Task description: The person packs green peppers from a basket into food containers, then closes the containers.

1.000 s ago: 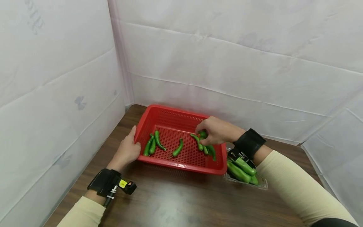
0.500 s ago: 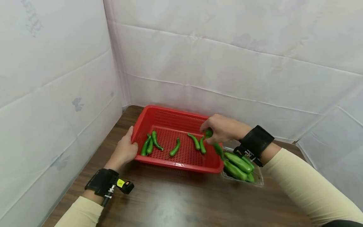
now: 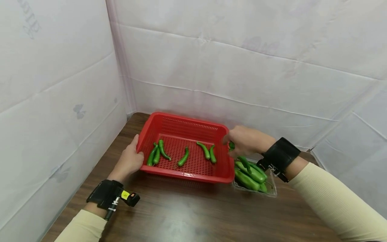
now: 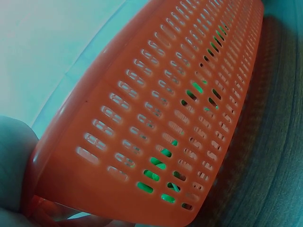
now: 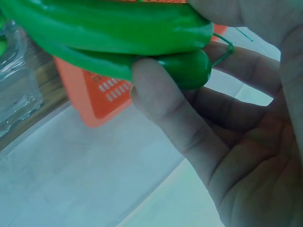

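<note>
My left hand (image 3: 128, 159) grips the left rim of the red plastic basket (image 3: 187, 178), thumb on top and fingers curled under the edge, as the left wrist view shows. Inside it, several green chili peppers (image 3: 183, 157) lie in loose groups on the perforated floor. Over the right rim, my right hand (image 3: 249, 139) pinches two long green chili peppers (image 5: 123, 28) side by side by their stem ends. Their tips point down over a clear plastic tray (image 3: 273, 190), which holds several larger green peppers (image 3: 248, 179) and stands against the basket's right side.
The basket stands on a dark wood table (image 3: 178, 211). White sheeted walls (image 3: 193, 67) rise behind and to the left, close to the basket's far side.
My right hand has lifted chili peppers from the basket's right end and carried them right, over the tray. My left hand stays on the basket rim.
</note>
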A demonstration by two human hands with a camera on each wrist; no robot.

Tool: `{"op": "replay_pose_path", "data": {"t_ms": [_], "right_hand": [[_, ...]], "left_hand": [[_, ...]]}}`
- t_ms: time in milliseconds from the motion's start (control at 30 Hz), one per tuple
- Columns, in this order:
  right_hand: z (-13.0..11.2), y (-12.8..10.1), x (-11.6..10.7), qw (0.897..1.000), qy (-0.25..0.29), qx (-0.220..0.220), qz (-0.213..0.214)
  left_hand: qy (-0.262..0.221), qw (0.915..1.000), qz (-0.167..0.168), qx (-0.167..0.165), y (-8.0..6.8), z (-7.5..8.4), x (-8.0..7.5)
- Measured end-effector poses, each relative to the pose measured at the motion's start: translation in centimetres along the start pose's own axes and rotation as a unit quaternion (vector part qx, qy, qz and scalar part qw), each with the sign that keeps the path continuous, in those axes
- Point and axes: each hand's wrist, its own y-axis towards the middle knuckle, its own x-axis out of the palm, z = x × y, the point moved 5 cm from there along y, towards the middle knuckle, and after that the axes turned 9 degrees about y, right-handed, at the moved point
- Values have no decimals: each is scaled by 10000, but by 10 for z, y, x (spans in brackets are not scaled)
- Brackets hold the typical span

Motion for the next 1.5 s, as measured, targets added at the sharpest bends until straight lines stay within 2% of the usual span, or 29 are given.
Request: {"op": "replay_pose_path", "data": {"t_ms": [233,367,667,933,1167,1267,1500], "right_hand": [[12,-11,10,9997,-157,168,-62],[24,-16,19,9982,-262,519,-165],[44,-27,52,9942,-137,1005,-363],[43,-29,84,9964,-554,555,-310],[37,-33,99,9951,-820,528,-190],[37,-35,105,9953,-802,503,-198],[47,-41,108,9986,-358,372,-130]], "left_hand": [[24,10000,-46,-61,-2,-1,1],[29,10000,-42,-27,-2,0,0],[-29,10000,6,33,-2,2,-2],[-38,10000,20,32,-2,1,-1],[14,10000,39,37,-1,1,0],[49,10000,46,36,-1,1,-1],[78,9999,6,63,0,0,-1]]}}
